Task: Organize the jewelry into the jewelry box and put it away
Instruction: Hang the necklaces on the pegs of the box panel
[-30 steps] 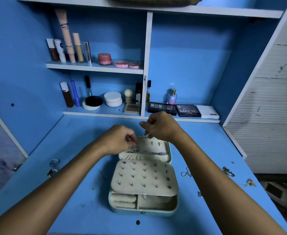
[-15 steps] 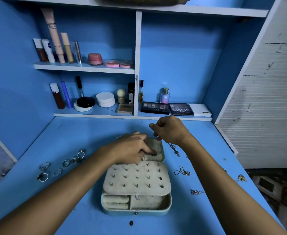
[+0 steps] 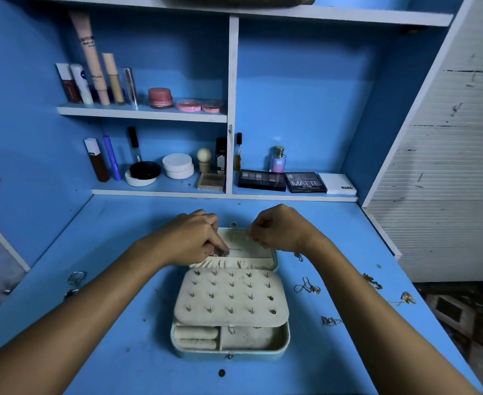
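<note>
1. Jewelry box (image 3: 230,347), pale, open on the blue desk (image 3: 120,352), near centre. Near tray has roll slots at left and an open compartment at right.
2. Stud panel (image 3: 231,297), cream, lying over the tray, set with rows of small pins; a few carry earrings on the right side.
3. Loose chains and pendants on the desk right of the box: one small cluster (image 3: 331,321) nearest, a gold loop piece (image 3: 308,287) just beside the panel, two gold pieces (image 3: 405,297) further right.
4. Rings (image 3: 76,277) on the desk at left, partly hidden by the left forearm.
5. Box lid (image 3: 251,246), laid back flat at the far side, with a gathered pocket along its near edge.
6. Left hand (image 3: 191,240), fingers curled down, pinching a small glittering chain (image 3: 218,253) at the pocket's left end.
7. Right hand (image 3: 277,228), fingers curled and pinched over the lid's far right corner; what it grips is too fine to tell.
8. Lower shelf (image 3: 223,193), far: eyeshadow palettes (image 3: 283,181), perfume bottle (image 3: 278,160), compacts, tubes.
9. Upper shelf (image 3: 140,113): tubes and pink jars.
</note>
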{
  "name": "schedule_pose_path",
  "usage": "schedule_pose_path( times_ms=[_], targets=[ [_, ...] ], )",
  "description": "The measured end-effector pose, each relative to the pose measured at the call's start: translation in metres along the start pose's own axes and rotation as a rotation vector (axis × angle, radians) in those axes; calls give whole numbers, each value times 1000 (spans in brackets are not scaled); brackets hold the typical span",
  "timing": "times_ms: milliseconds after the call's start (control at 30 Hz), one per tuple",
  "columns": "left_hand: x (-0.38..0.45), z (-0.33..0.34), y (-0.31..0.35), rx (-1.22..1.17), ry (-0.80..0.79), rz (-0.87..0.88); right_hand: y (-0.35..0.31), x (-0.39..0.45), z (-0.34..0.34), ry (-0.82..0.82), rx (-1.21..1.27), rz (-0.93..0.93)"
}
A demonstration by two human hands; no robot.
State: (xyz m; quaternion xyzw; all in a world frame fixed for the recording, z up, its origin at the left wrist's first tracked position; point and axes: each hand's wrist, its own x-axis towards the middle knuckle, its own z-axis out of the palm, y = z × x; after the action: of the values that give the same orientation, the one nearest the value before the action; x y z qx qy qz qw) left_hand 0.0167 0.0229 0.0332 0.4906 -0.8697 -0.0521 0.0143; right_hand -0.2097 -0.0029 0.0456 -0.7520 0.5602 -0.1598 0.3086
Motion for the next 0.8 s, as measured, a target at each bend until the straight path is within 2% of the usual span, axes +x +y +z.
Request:
schedule_pose_path(
  times_ms=[167, 500, 633, 800],
  targets=[
    [-11, -2, -13, -42, 15, -41, -8, -2, 12, -102, -119, -80],
    [-13, 7, -19, -164, 82, -80, -19, 2, 23, -228, -231, -60],
    [-11, 7, -17, -146, 64, -87, -17, 2, 22, -267, -205, -57],
    [-6, 9, -13, -109, -38, -144, -16, 2, 18, -330, -169, -74]
  ],
)
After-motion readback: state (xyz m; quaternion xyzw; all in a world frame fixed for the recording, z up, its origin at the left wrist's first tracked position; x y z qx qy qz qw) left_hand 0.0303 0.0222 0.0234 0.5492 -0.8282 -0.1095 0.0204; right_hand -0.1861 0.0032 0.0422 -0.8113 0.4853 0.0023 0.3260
